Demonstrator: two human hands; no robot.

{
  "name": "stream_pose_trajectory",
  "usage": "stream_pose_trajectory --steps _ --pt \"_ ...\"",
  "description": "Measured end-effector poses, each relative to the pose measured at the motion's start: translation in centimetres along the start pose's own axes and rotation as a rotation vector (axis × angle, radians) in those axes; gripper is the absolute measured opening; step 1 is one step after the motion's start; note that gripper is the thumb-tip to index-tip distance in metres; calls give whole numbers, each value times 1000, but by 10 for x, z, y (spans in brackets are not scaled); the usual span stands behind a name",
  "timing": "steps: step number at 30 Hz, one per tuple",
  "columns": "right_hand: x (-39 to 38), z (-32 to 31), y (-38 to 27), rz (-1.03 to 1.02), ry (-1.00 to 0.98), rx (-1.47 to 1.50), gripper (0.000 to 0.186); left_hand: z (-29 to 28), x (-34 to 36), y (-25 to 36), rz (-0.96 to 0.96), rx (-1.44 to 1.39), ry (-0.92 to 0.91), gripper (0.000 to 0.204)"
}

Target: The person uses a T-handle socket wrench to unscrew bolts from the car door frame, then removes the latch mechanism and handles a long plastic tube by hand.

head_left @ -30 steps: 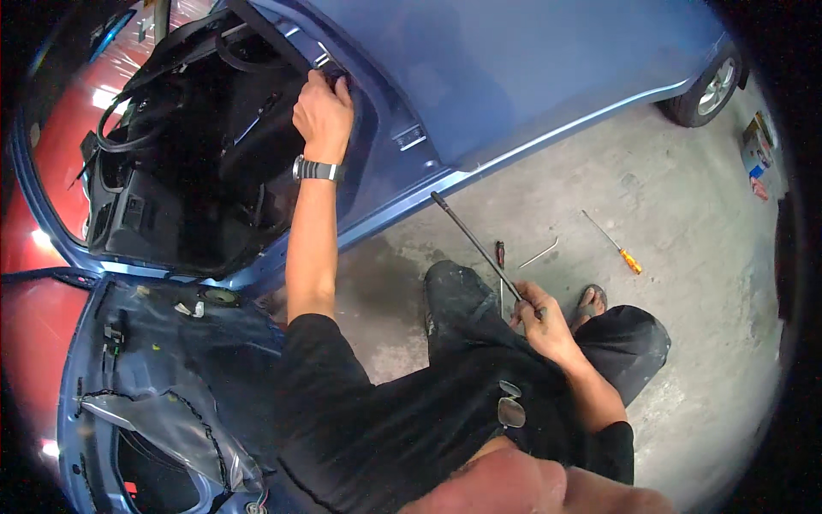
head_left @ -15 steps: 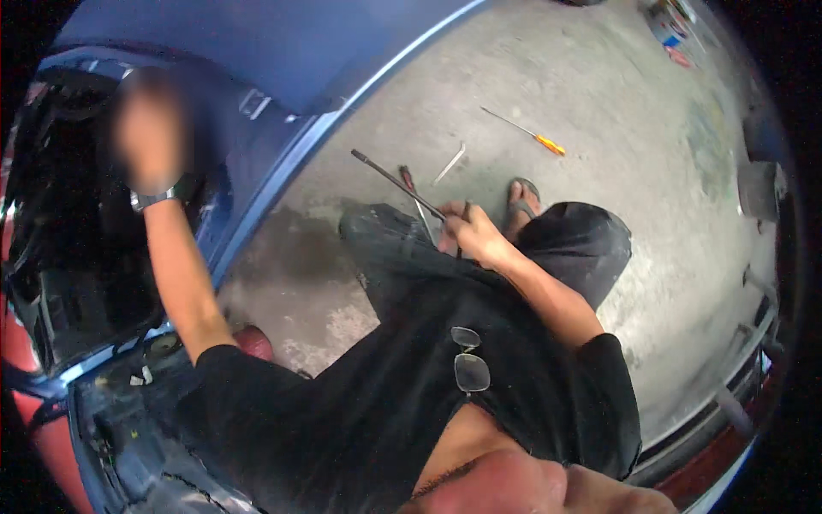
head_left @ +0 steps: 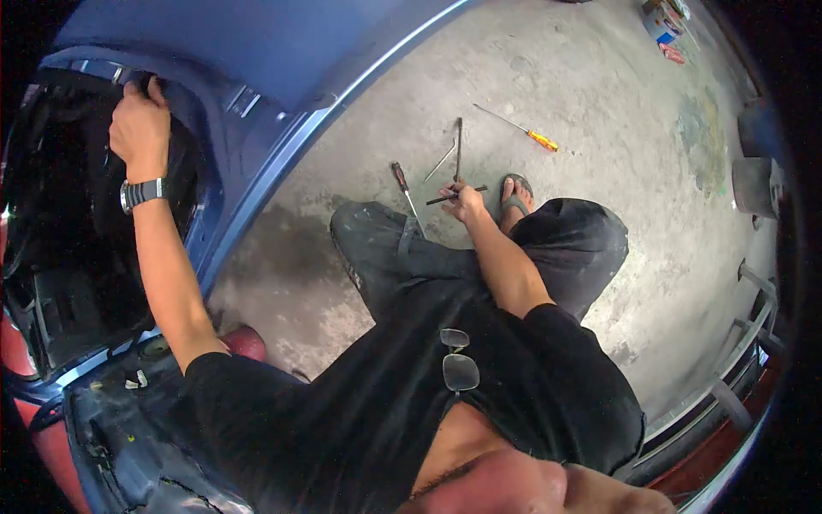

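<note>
My left hand (head_left: 139, 133), wearing a watch (head_left: 142, 194), has its fingers curled at the upper edge of the blue car's door opening (head_left: 213, 146); what they grip in the dark trim there is hidden. My right hand (head_left: 465, 201) is closed on a dark metal bar tool (head_left: 459, 146) low over the floor, with a crossing dark rod at the fingers. Around it lie a screwdriver with a dark handle (head_left: 399, 177), a thin bent metal rod (head_left: 439, 160) and, farther right, a long yellow-handled screwdriver (head_left: 543, 141).
An open blue door (head_left: 111, 433) with loose plastic sheeting is at lower left. My bent knees and sandalled foot (head_left: 516, 199) rest over the concrete floor (head_left: 616, 103). A can (head_left: 664, 26) sits at upper right, with metal framework (head_left: 732, 390) along the right edge.
The view has swung rightward, showing more floor. My right hand has reached farther out from my body, tilting the long bar from diagonal to nearly front-to-back. My left hand stays at the opening's edge.
</note>
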State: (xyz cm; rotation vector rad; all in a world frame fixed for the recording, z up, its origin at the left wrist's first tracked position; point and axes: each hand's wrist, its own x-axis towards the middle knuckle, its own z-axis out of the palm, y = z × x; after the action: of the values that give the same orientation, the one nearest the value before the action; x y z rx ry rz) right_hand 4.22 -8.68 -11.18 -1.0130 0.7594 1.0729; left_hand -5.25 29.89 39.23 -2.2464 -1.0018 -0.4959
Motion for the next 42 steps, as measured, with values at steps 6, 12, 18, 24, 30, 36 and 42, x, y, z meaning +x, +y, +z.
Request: stream_pose_trajectory --steps 6,12,18,24,30,36,42 --pt "59 -28 2 -16 162 202 23 1 -2 -14 2 9 -99 50" --pt "99 -69 -5 137 312 513 33 7 -3 -5 60 -133 185 37" --pt "77 -64 -4 162 263 418 35 -2 1 11 -21 -160 111 40" --pt "-12 24 -39 -201 51 -407 42 -14 -12 14 -136 -251 72 32" --pt "-186 98 -120 -632 -490 -913 40 5 -5 6 -94 -347 108 39" --pt "-248 112 -174 -1190 -410 -1316 33 -1 -9 12 -183 -417 190 38" --pt "-275 118 -147 -1274 -415 -1456 29 6 -7 4 -157 -418 97 34"
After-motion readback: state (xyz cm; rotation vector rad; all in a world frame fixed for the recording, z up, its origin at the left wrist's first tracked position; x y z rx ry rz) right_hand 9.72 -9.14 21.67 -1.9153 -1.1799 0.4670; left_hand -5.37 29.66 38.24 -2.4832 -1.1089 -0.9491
